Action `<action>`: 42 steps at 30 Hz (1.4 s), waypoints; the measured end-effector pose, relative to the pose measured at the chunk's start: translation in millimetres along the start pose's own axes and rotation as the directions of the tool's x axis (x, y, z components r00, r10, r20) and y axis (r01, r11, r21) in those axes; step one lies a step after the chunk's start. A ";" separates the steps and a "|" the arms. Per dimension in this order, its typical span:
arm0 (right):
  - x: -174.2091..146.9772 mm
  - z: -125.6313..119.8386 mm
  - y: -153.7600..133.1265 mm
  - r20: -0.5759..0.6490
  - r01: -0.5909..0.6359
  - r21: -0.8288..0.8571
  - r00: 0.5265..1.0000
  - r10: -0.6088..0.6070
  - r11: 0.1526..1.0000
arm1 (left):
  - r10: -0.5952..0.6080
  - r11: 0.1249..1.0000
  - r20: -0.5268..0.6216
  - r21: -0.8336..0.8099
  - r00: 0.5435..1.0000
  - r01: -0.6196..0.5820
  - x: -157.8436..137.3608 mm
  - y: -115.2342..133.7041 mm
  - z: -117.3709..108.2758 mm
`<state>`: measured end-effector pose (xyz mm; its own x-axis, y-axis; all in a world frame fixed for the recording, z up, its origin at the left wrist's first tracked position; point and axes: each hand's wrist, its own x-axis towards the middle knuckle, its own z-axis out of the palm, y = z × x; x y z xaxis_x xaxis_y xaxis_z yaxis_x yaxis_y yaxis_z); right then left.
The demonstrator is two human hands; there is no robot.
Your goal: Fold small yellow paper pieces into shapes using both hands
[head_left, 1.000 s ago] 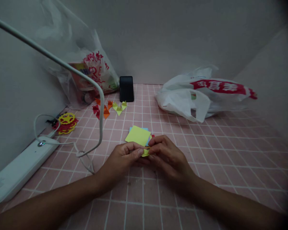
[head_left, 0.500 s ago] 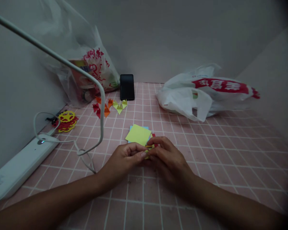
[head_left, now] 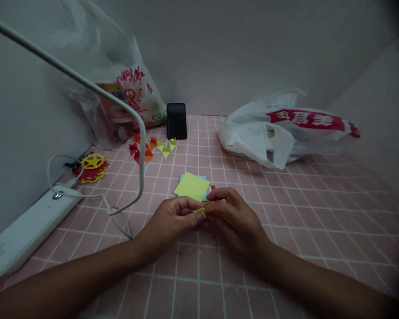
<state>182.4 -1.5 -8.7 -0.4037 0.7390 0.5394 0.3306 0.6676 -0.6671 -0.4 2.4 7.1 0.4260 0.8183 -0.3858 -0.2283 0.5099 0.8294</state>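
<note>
Pink tiles with pale grid lines cover the surface (head_left: 322, 221) before us, the largest thing in view. At its back left stands a translucent plastic bag (head_left: 133, 95) with red lettering, and at the back right slumps a white plastic bag (head_left: 249, 137) with a red band; both, we judge, are set back to leave the near area free for handling. A long white charging block (head_left: 23, 232) lies along the left side, its looped cable (head_left: 142, 164) clear of the paper.

Our two hands nearly meet at the centre: the left hand (head_left: 176, 217) pinches between thumb and finger, while the right hand (head_left: 241, 221) brings its fingertips to the other end. Its thumb is hidden, so we cannot tell whether it grips too.

Behind them lie a smartphone (head_left: 176, 122), red and yellow gear-shaped cutouts (head_left: 93, 161), and, just beyond our fingers, a yellow paper square (head_left: 193, 187) over a blue sheet (head_left: 203, 177), probably within easy reach on purpose. Folded paper pieces (head_left: 166, 149), red, orange and pale yellow, sit grouped by colour, as if sorted.

Smallest, a yellow paper piece (head_left: 199, 213) sits between our fingertips, presumably pinched for fine control.
</note>
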 end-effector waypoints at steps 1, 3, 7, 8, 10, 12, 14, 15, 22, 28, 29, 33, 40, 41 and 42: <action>0.2 -0.3 0.4 0.005 0.005 0.004 1.000 -0.005 1.000 | -0.001 1.000 -0.007 0.005 1.000 0.001 0.1 0.6 -0.5; 0.5 -0.8 1.0 0.012 0.015 0.012 1.000 -0.015 1.000 | 0.003 1.000 -0.022 0.015 1.000 -0.003 0.3 1.4 -1.4; 1.0 -1.5 1.1 0.019 0.007 0.021 1.000 -0.007 1.000 | 0.007 1.000 -0.034 0.016 0.999 -0.006 0.9 2.1 -1.9; 0.9 -1.5 1.0 0.021 0.000 0.023 1.000 -0.001 1.000 | 0.007 1.000 -0.032 0.014 0.999 -0.007 1.0 2.2 -1.9; 0.6 -1.6 0.8 0.028 -0.017 0.028 0.999 0.016 0.999 | 0.019 1.000 -0.024 0.016 1.000 -0.018 1.0 2.2 -2.0; -0.1 -1.6 0.8 0.032 -0.031 0.031 0.999 0.030 0.999 | 0.036 0.999 -0.015 0.027 0.999 -0.035 1.0 1.9 -2.6; -0.8 -1.4 1.2 0.027 -0.034 0.030 0.999 0.033 0.999 | 0.047 0.998 -0.008 0.032 0.999 -0.047 0.9 1.1 -3.3; -1.0 -1.3 1.5 0.023 -0.035 0.027 0.999 0.034 0.999 | 0.050 0.998 -0.006 0.030 0.999 -0.050 0.8 0.7 -3.7; 0.3 -0.1 2.5 -0.007 -0.023 0.020 1.000 0.023 1.000 | 0.057 0.998 0.003 0.006 0.998 -0.057 0.4 -0.6 -3.6; -0.7 -0.2 1.4 -0.016 -0.013 -0.003 1.000 0.013 1.000 | 0.070 0.998 -0.015 0.003 0.997 -0.070 0.0 0.5 -1.0; -0.9 -0.1 1.6 -0.020 -0.014 -0.007 1.000 0.014 1.000 | 0.068 0.998 -0.014 0.003 0.998 -0.068 -0.2 0.5 -0.8; -0.7 0.1 1.7 -0.021 -0.022 -0.018 1.000 0.021 1.000 | 0.068 0.997 -0.023 0.023 0.997 -0.067 -1.0 0.0 -1.3; -1.4 0.6 0.1 -0.027 -0.007 -0.042 1.000 0.006 0.999 | 0.074 0.995 -0.045 0.077 0.996 -0.070 -0.5 1.1 -0.2; -1.5 0.5 -0.1 -0.024 -0.010 -0.041 1.000 0.009 0.999 | 0.069 0.995 -0.058 0.076 0.996 -0.064 -0.7 1.8 0.5; -1.4 0.2 -0.4 -0.021 -0.015 -0.037 1.000 0.014 0.999 | 0.060 0.996 -0.070 0.070 0.996 -0.055 -1.1 2.6 1.3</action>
<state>182.7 -2.8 -9.4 -0.3808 0.7499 0.5409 0.3681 0.6596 -0.6553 -0.3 2.5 10.2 0.3487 0.8643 -0.3625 -0.1894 0.4438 0.8759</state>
